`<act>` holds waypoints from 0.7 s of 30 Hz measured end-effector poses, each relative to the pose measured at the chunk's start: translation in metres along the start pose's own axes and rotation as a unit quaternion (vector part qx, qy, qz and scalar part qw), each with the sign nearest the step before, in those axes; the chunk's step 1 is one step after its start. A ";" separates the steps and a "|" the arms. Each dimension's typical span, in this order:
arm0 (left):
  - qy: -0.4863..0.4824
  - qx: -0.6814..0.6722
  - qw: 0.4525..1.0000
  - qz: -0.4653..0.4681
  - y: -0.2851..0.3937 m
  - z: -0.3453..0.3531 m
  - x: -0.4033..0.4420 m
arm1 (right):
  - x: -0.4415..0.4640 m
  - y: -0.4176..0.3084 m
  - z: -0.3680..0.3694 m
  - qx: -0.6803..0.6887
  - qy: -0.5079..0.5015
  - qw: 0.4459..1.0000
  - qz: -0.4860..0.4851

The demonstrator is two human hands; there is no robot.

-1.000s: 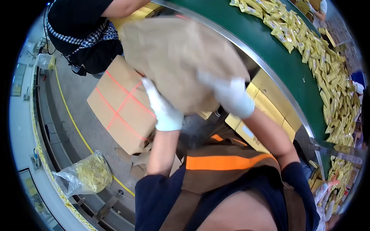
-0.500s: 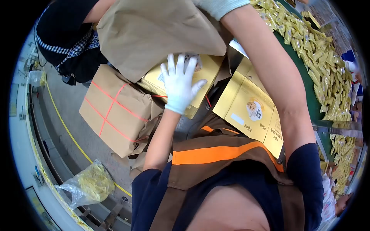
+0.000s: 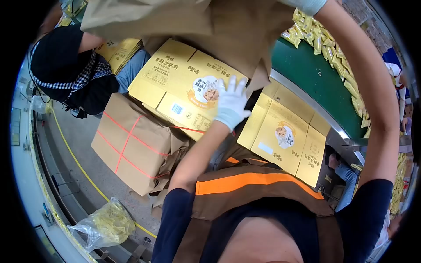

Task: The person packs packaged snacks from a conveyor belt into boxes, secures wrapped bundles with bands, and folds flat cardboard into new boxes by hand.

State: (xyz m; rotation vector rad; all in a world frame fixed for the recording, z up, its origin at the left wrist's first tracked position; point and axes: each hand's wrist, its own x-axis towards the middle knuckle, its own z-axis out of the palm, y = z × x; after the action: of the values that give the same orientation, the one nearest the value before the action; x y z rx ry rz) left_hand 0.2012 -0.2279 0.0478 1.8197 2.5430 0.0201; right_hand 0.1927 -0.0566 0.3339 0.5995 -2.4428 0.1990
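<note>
My left hand [image 3: 232, 104], in a white glove, lies with fingers spread on a stack of flat yellow printed cartons [image 3: 175, 83]. A large sheet of brown wrapping paper [image 3: 153, 19] is raised above the stack, its right part hanging down behind my left hand. At the top edge, my gloved right hand [image 3: 307, 4] is closed at the paper's upper right; its fingers are mostly cut off. Left of the stack sits a brown paper parcel [image 3: 118, 153] tied with red string. More flat yellow cartons [image 3: 280, 131] lie to the right.
A green conveyor belt [image 3: 307, 65] carries many yellow packets [image 3: 346, 74] at the right. Another person [image 3: 61, 61] in dark clothes is at the upper left. A clear bag of yellow wrappers [image 3: 107, 223] rests on the floor, beside a yellow line.
The brown paper has been lifted up and back, uncovering the carton stack's top. My right hand has moved right and my left hand slightly right and down, still flat on the cartons.
</note>
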 end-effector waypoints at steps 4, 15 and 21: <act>-0.022 0.029 0.999 0.005 0.007 0.062 0.008 | -0.020 -0.011 -0.018 -0.062 -0.039 0.997 0.010; -0.078 0.038 0.996 0.007 0.006 0.035 0.007 | -0.146 -0.166 -0.128 -0.096 0.242 0.914 0.312; -0.091 0.139 0.986 0.005 0.013 0.044 0.011 | -0.196 -0.268 -0.176 -0.130 0.409 0.818 0.383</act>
State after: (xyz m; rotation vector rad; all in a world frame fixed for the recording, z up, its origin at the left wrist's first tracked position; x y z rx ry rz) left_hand 0.2109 -0.2133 0.0043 1.8205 2.5093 -0.5030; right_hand 0.5488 -0.1726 0.3585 -0.5465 -1.6661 0.3457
